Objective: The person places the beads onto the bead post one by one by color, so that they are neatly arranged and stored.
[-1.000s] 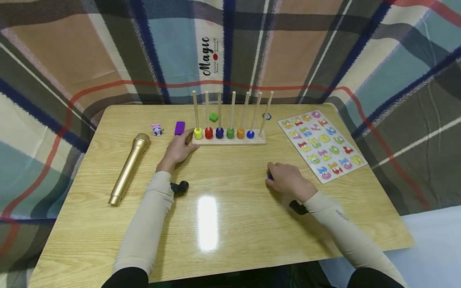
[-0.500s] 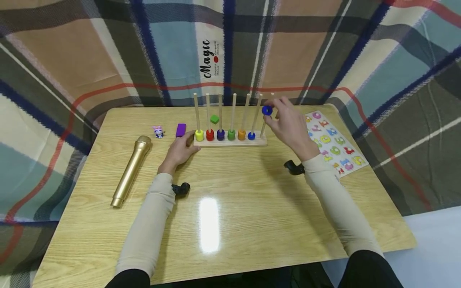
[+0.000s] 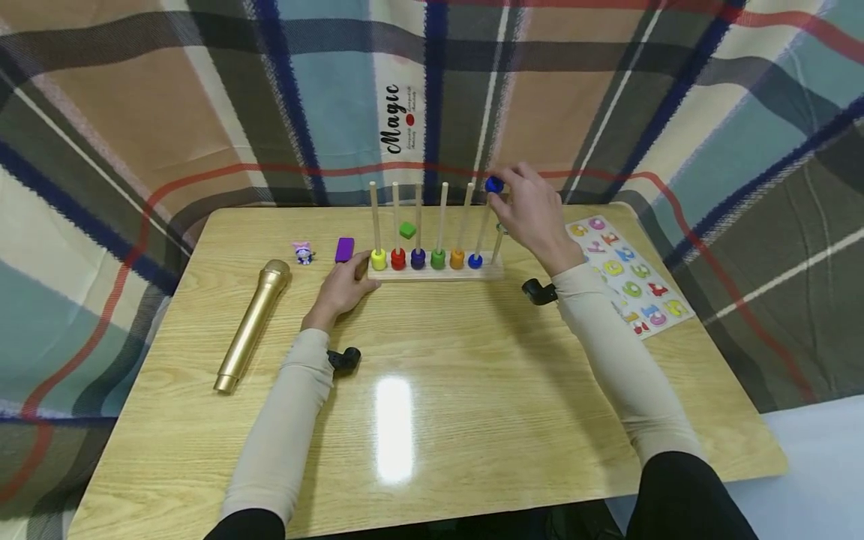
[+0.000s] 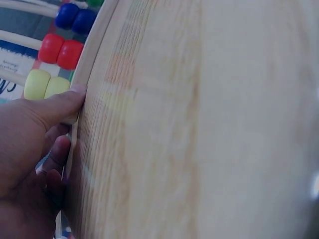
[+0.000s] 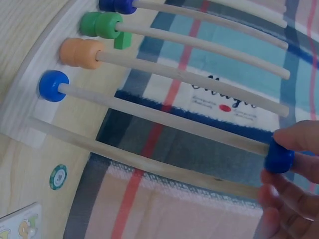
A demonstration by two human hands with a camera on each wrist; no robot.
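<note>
A wooden peg stand carries a row of upright rods. Yellow, red, dark blue, green and orange beads sit in pairs at the rod bases. One blue bead sits low on the second rod from the right; the rightmost rod is bare. My left hand grips the stand's left end, thumb on the front edge, fingers partly hidden behind. My right hand pinches another blue bead at the top of that second rod, where the rod tip meets it.
Left of the stand lie a gold microphone, a small figurine and a purple block. A green block is behind the rods. At right are a number puzzle board and a round token.
My right hand has lifted the blue bead from the table at right and carried it up and left to the rod top. My left hand stays at the stand's end.
</note>
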